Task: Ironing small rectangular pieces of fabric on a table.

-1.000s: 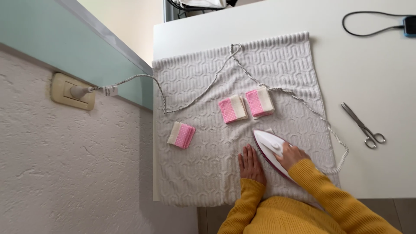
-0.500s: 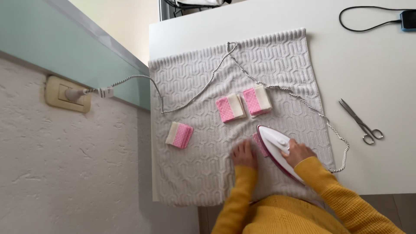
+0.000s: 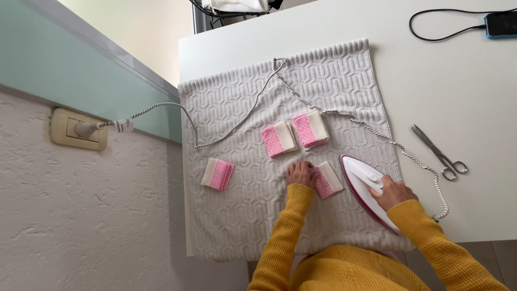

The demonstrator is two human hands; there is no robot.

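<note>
Left hand (image 3: 299,173) flat-ish on the grey knitted textured blanket (image 3: 242,215), fingers curled onto the left edge of a small folded pink dotted and cream fabric piece (image 3: 327,180), pinching or pressing it; cannot tell which. That piece lies near the blanket's middle, just left of the iron and touching the left hand

Right hand (image 3: 393,191) wrapped around the handle of a white iron with magenta trim (image 3: 366,186). Iron sits sole-down on the blanket's right part, nose pointing up-left, just beside the fabric piece, apart from it by a thin gap

Braided black-and-white iron cord (image 3: 242,116) runs from the iron's rear, loops round the blanket's right edge, goes up over the blanket top and back down left to a plug in a beige wall socket (image 3: 78,129)

Other fabric: two similar folded pink and cream pieces side by side (image 3: 295,134) above the left hand, touching or nearly so. One more folded pink and cream piece (image 3: 217,173) well apart near the blanket's left edge

Blanket spread over the white counter (image 3: 441,81). Steel scissors (image 3: 440,152) on bare counter right of the blanket, shut, just outside the cord loop. Black cable with a dark device (image 3: 498,24) at top right corner. Both sleeves mustard yellow knit (image 3: 280,242)
</note>
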